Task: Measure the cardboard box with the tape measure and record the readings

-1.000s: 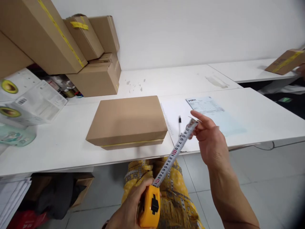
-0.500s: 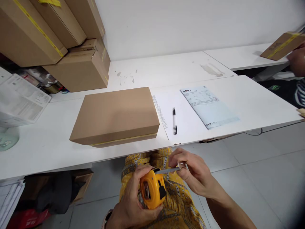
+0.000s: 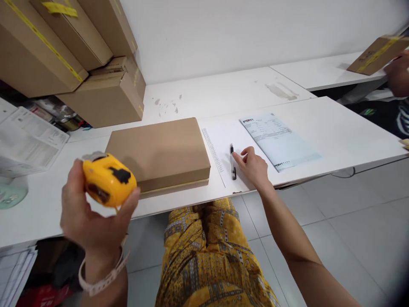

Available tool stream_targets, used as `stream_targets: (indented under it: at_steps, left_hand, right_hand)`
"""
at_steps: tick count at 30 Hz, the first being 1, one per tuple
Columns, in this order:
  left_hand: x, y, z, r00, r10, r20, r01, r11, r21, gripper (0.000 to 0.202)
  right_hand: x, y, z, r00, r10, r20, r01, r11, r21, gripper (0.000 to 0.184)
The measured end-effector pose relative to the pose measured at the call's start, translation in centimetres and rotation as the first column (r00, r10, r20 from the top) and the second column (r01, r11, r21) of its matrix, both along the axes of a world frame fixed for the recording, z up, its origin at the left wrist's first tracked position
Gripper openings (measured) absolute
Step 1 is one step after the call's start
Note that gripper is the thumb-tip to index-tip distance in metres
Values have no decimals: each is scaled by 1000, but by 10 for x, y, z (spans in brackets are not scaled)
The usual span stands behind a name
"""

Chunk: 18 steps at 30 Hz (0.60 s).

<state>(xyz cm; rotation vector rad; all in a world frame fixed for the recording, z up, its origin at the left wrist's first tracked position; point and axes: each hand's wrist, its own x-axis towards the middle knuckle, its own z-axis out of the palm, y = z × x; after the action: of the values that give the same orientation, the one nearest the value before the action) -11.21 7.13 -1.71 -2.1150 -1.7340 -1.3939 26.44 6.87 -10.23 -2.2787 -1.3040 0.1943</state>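
Observation:
My left hand (image 3: 89,213) is raised at the left and grips a yellow tape measure (image 3: 107,180) with its blade wound in. It hangs in front of the white table (image 3: 335,128), near the left end of a flat brown cardboard box (image 3: 159,151). My right hand (image 3: 252,164) rests on a white sheet of paper (image 3: 223,140) to the right of the box. Its fingers are curled, with the tips at a black pen (image 3: 233,161) lying on that sheet. Whether they grip the pen I cannot make out.
A pale blue printed form (image 3: 277,140) lies right of the pen. Stacked cardboard boxes (image 3: 64,55) fill the back left, with white packages (image 3: 28,136) below them. At the far right another person's hand (image 3: 398,76) holds a cardboard box (image 3: 373,55) over a second table.
The tape blade went back into its case. My left hand lifted the tape measure up and to the left. My right hand let go of the blade and reached to the pen on the table.

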Motion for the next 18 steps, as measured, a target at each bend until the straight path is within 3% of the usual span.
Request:
stream_targets:
  at_steps: [3, 7, 9, 11, 12, 14, 16, 18]
  left_hand:
    - [6, 35, 14, 987, -2, -163, 8, 999, 40, 88]
    - [10, 61, 14, 984, -8, -176, -1, 999, -50, 81]
    - [13, 74, 12, 984, 15, -180, -29, 997, -74, 79]
    - [18, 90, 11, 981, 62, -185, -78, 994, -81, 78]
    - [20, 99, 12, 977, 92, -192, -109, 990, -83, 78]
    - [24, 115, 15, 967, 148, -207, -168, 982, -83, 77]
    - [29, 125, 20, 964, 150, -221, -165, 985, -54, 76]
    - [37, 122, 22, 962, 121, -246, -106, 992, 72, 78]
  right_hand:
    - [-4, 16, 0, 985, 101, 138, -86, 990, -115, 48]
    - [-5, 22, 0, 940, 278, 198, -248, 955, -165, 35]
    - [1, 21, -1, 949, 302, 95, -293, 951, -100, 38]
    - [9, 16, 0, 948, 284, -147, -280, 959, 48, 38]
    - [13, 12, 1, 907, 288, -306, -255, 956, 142, 37]
    - [19, 3, 4, 736, 348, -581, -183, 928, 325, 34]
    - [21, -7, 8, 576, 432, -694, -113, 883, 456, 31]
    - [20, -15, 11, 533, 462, -709, -58, 856, 514, 33]
